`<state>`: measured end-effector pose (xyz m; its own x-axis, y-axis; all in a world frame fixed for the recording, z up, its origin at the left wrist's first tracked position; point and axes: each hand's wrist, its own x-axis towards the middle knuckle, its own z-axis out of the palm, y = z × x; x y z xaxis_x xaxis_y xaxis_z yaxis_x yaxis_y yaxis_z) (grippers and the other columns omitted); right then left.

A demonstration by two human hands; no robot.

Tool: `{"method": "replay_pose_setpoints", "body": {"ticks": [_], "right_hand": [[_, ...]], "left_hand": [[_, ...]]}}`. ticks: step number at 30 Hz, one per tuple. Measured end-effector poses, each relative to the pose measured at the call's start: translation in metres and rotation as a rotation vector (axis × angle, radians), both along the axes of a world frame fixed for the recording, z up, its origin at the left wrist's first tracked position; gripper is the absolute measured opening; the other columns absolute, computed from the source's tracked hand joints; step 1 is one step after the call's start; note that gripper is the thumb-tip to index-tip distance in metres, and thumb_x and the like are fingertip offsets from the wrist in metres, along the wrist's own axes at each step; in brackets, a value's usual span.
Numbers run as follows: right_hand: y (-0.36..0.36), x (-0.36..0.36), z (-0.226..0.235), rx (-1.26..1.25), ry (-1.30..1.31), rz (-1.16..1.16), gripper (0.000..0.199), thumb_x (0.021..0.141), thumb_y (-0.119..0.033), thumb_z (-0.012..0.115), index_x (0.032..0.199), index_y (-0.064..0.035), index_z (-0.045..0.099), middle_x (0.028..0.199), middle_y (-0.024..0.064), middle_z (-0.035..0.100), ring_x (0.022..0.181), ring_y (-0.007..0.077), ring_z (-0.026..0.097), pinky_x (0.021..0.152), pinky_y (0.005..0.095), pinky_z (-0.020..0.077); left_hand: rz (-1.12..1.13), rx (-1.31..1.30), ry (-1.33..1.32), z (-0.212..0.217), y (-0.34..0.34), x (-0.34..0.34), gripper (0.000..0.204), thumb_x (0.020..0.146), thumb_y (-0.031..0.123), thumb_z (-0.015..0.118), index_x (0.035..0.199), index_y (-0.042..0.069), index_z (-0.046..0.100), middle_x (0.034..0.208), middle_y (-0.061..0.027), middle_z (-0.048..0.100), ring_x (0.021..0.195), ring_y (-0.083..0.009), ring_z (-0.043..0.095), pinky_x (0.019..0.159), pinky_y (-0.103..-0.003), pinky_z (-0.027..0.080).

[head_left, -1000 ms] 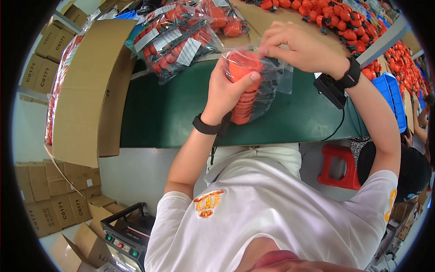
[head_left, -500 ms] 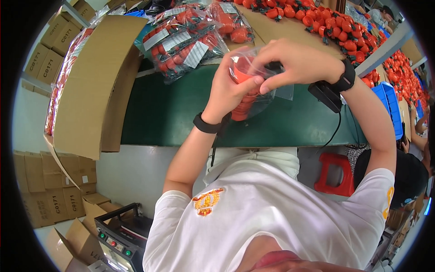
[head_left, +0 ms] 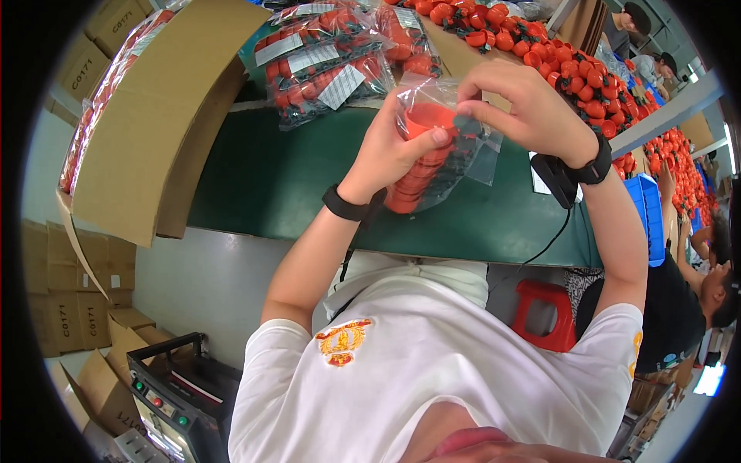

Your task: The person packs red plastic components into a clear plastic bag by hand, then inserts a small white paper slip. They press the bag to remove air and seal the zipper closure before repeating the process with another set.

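A clear plastic bag (head_left: 485,168) stands tilted above the green tabletop, with a stack of orange cups (head_left: 417,171) inside it. Dark green pieces (head_left: 457,163) line the right side of that stack. My left hand (head_left: 397,150) is wrapped round the bag and cups from the left, its thumb across the front near the top cup. At the bag's mouth, my right hand (head_left: 521,108) is closed, thumb and fingertips pinched at the topmost dark green piece. Whether the film is also between those fingertips is hard to see.
Filled bags of orange cups (head_left: 328,65) lie at the back of the green table (head_left: 262,170). A big cardboard box (head_left: 154,123) stands left. Loose orange cups (head_left: 571,73) heap at the back right, near a blue crate (head_left: 647,212). A red stool (head_left: 544,316) and a co-worker (head_left: 656,309) are at right.
My right hand has drawn back to the right from over the bag's mouth, uncovering the top cup. My left hand keeps its hold. The whole view has shifted slightly.
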<state>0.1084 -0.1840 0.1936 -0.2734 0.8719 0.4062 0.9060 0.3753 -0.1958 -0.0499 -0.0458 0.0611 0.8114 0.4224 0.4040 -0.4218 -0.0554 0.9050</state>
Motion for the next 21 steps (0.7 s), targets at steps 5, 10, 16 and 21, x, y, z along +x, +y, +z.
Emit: {"method": "replay_pose_setpoints", "body": {"ticks": [5,10,16,21], "right_hand": [[0.005,0.005,-0.007,-0.097,0.039,-0.088,0.015,0.094,-0.019,0.065,0.098,-0.0053,0.063,0.084,0.0099,0.064,0.078,0.029,0.062,0.068,0.0372,0.0474],[0.004,0.004,-0.009,0.179,0.046,0.048,0.015,0.091,-0.018,0.071,0.101,-0.0059,0.068,0.089,0.0077,0.069,0.078,0.0227,0.065,0.069,0.0335,0.0502],[-0.011,0.006,-0.002,0.147,0.369,-0.102,0.023,0.09,-0.023,0.074,0.103,-0.004,0.07,0.093,0.0049,0.07,0.083,0.0157,0.063,0.079,0.03,0.0506],[-0.011,0.011,-0.019,0.107,0.117,-0.078,0.031,0.087,-0.029,0.076,0.102,-0.0032,0.069,0.101,0.0067,0.067,0.09,0.0195,0.062,0.083,0.0306,0.0502]], "left_hand": [[0.016,0.066,-0.017,-0.002,0.0,0.002,0.085,0.078,0.023,0.087,0.144,0.002,0.036,0.131,-0.012,0.057,0.118,-0.0186,0.057,0.102,-0.034,0.046],[0.011,0.0,0.041,0.003,-0.003,0.003,0.098,0.072,0.022,0.092,0.146,0.002,0.032,0.134,-0.0143,0.054,0.122,-0.0202,0.056,0.103,-0.035,0.047],[0.041,0.007,0.042,0.002,0.0,-0.001,0.095,0.073,0.019,0.09,0.146,0.0,0.032,0.133,-0.014,0.054,0.122,-0.0207,0.055,0.103,-0.035,0.047],[0.04,0.036,0.036,0.001,0.001,0.0,0.092,0.074,0.019,0.088,0.145,0.001,0.033,0.131,-0.0132,0.055,0.121,-0.0209,0.056,0.103,-0.036,0.047]]}}
